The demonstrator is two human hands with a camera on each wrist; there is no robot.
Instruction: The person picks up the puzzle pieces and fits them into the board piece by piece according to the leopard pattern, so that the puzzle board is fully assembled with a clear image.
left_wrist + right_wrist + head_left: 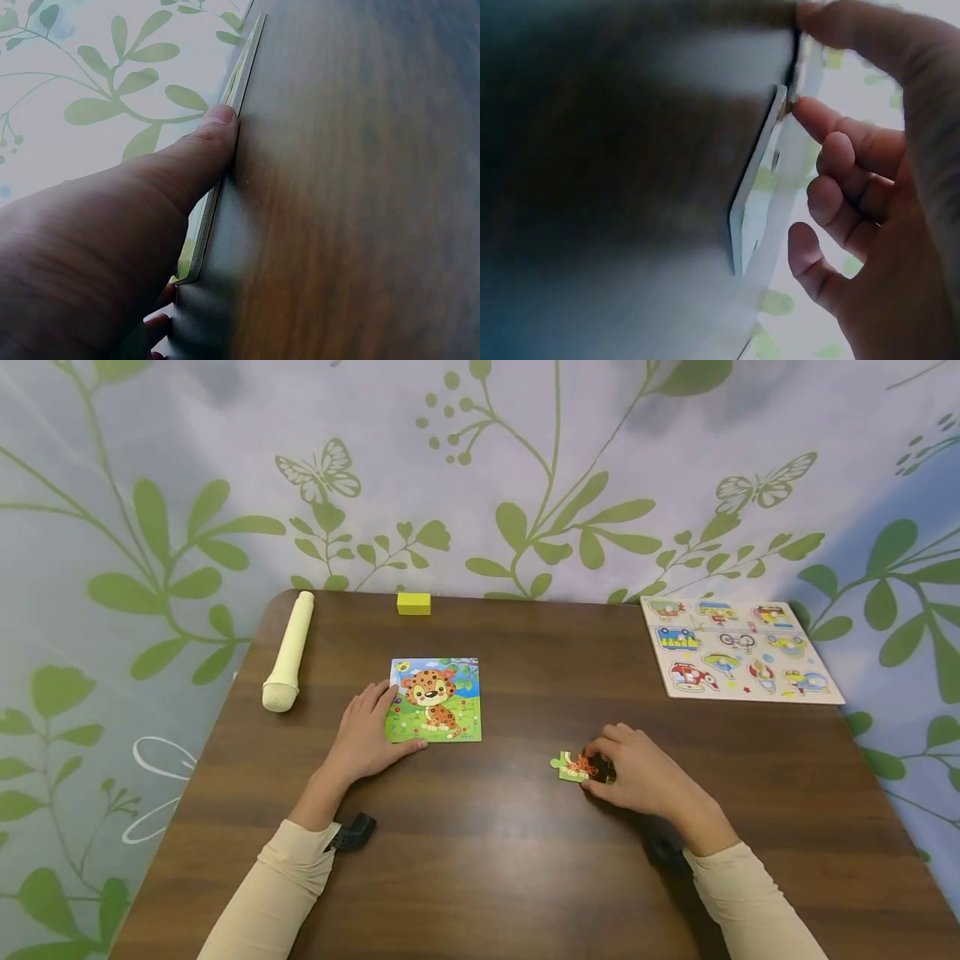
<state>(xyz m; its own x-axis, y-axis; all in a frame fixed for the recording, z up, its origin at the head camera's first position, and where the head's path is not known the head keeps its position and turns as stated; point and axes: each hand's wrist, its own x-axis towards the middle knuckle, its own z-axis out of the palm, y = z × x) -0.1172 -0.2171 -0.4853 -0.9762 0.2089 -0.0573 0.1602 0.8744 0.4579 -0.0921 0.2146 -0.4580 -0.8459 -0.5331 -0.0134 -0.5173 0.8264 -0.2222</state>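
My left hand [366, 731] rests at the lower left corner of a square leopard puzzle board [450, 718], which lies flat on the table. Its fingers reach along the left edge, and in the left wrist view the thumb presses the board's thin edge [196, 255]. To the right, my right hand [641, 768] pinches a puzzle piece [567, 767] with green and spotted orange print, low over the table. Part of that piece is covered by the fingers; whether it is one piece or several joined, I cannot tell. The remaining right fingers curl loosely in the right wrist view.
On the brown table [495, 868], a pale toy microphone [290, 652] lies at the left. A yellow block [414, 603] sits at the back edge. A vehicle puzzle board [742, 652] is at the back right; a patterned wall [480, 468] rises behind the table.
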